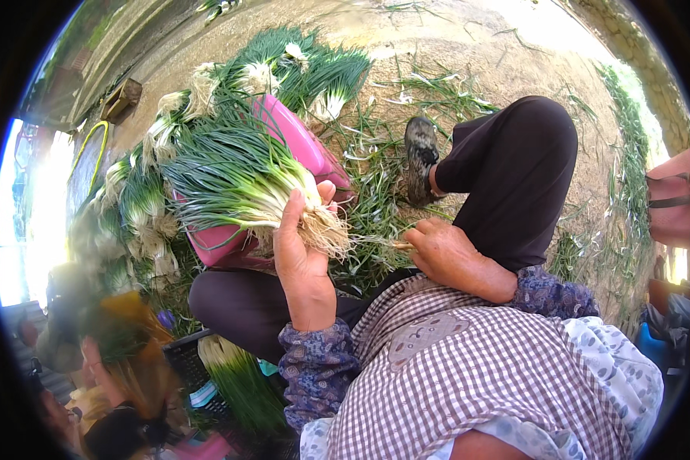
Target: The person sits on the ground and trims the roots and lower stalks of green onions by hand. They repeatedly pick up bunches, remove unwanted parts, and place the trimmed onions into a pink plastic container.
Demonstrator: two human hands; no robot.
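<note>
My left hand (306, 267) grips a thick bunch of green onions (253, 184) near its root end. The green tops fan out to the left over a pink plastic container (299, 141). Pale tangled roots (325, 230) hang out past my fingers toward the right. Close to my lap, my right hand (451, 253) is closed around a thin tan piece (401, 245) whose end shows at the fingertips; whether it is a root, a stalk or a tie I cannot tell. Fine whitish strands stretch between it and the roots.
Bundled green onions (259, 75) lie beyond and left of the container. Loose trimmings (374, 161) litter the ground. Beside my left knee, a black crate (184, 351) holds more green onions (241, 379). Another person's arm (100, 371) appears lower left. A pink bag (673, 201) stands far right.
</note>
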